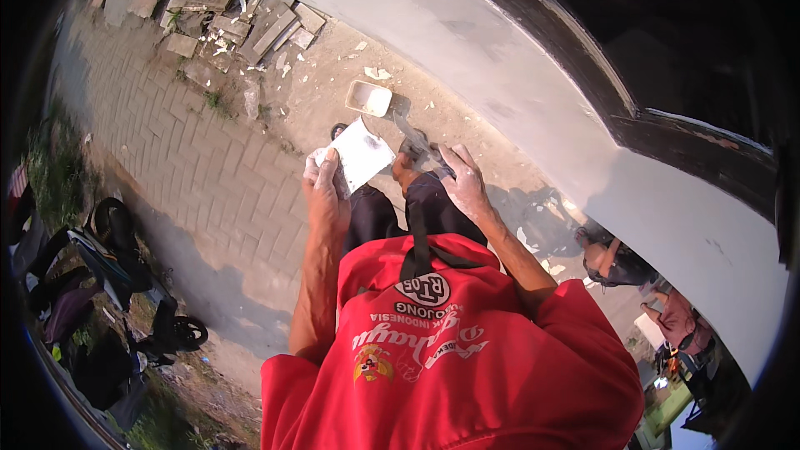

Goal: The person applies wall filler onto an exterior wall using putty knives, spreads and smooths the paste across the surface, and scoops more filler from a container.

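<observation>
In my left hand [327,182] is a flat white square plate [364,152], gripped by its near left edge with the thumb on top. Its upper face carries a grey smudge. My right hand [467,186], dusted with white, closes around a dark handle. From there a thin grey blade, blurred by motion, reaches up and left; it looks like a putty knife [417,135]. The blade tip is apart from the plate. On the ground beyond both hands stands a white rectangular tub [369,98] with whitish material inside.
A pale wall [500,50] with a dark wooden frame [583,58] runs along the right. Broken boards [271,33] and white scraps lie at the far left. Brick paving [192,158] stretches left toward parked motorbikes [125,275]. Another person [679,317] is at the lower right.
</observation>
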